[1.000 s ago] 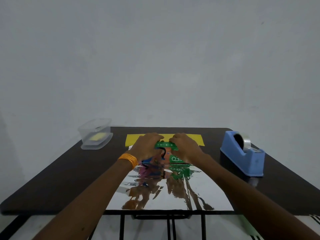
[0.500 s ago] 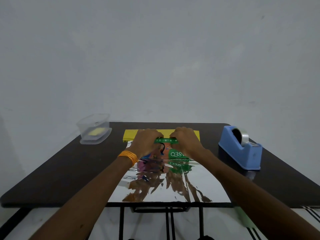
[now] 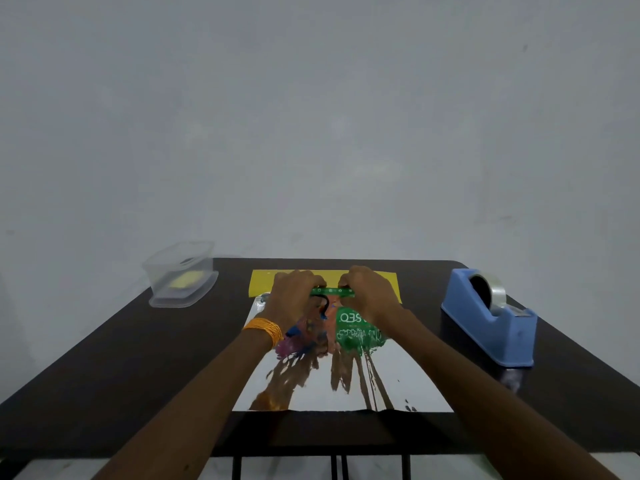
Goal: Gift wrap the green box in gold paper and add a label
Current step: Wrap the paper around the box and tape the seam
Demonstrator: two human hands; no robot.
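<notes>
I judge we are near the start: my left hand [image 3: 294, 294] and right hand [image 3: 370, 295] have their grip clamped on the green box [image 3: 353, 323] at the far end of the gold paper [image 3: 401, 382] on the tabletop [image 3: 138, 368], and folding, taping and label remain.

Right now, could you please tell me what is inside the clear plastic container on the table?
Through the wall of the clear container, a flat pale yellow item lies on its floor. The blur hides what it is, and whether anything lies beneath it.

Plain grey wall [image 3: 311, 116]; dark table [image 3: 104, 368].
</notes>
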